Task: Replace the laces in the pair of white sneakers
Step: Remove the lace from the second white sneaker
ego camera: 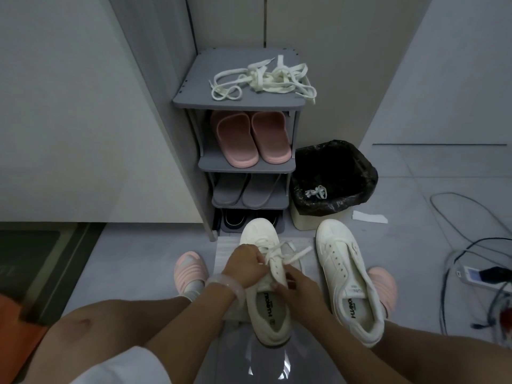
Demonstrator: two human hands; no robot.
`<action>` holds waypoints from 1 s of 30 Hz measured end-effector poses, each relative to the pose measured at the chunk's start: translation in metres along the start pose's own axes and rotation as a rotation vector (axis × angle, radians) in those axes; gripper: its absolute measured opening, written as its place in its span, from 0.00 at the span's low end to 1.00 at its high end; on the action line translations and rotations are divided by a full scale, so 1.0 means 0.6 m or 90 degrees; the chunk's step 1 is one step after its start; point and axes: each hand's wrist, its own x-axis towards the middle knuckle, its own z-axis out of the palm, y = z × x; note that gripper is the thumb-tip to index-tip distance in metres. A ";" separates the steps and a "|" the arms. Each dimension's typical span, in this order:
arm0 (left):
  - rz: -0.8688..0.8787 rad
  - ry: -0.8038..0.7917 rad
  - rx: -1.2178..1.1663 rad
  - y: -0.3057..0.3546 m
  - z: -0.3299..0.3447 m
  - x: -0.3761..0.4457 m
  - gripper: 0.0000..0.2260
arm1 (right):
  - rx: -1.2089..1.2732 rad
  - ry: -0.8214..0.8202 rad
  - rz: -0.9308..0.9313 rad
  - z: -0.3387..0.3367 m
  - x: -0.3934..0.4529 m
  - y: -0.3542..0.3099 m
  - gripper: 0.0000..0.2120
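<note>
Shoe rack (234,102) ahead, bin (335,176) right — bare floor (432,189) far right, cables (471,245) beyond.

A home entryway, judging by the grey shoe rack (235,101) holding pink slippers (249,138) and grey slippers (246,191), a lined waste bin (333,178) beside it, tiled floor (432,173), plain walls.

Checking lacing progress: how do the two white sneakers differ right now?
The left sneaker carries a lace through its eyelets; the right sneaker has bare eyelets. Both the left hand and right hand are on the left sneaker; the right sneaker lies untouched beside it. Both are white, toes pointing away.
</note>
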 end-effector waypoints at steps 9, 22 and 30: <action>-0.163 -0.094 -0.337 -0.030 -0.003 -0.003 0.14 | -0.228 0.018 0.013 0.019 0.003 0.006 0.18; 0.090 0.072 0.252 -0.033 -0.008 -0.008 0.09 | -0.247 0.072 0.095 0.019 -0.011 0.002 0.20; 0.031 0.100 -0.119 -0.025 0.021 -0.029 0.08 | -0.235 0.115 0.080 0.033 -0.015 0.005 0.21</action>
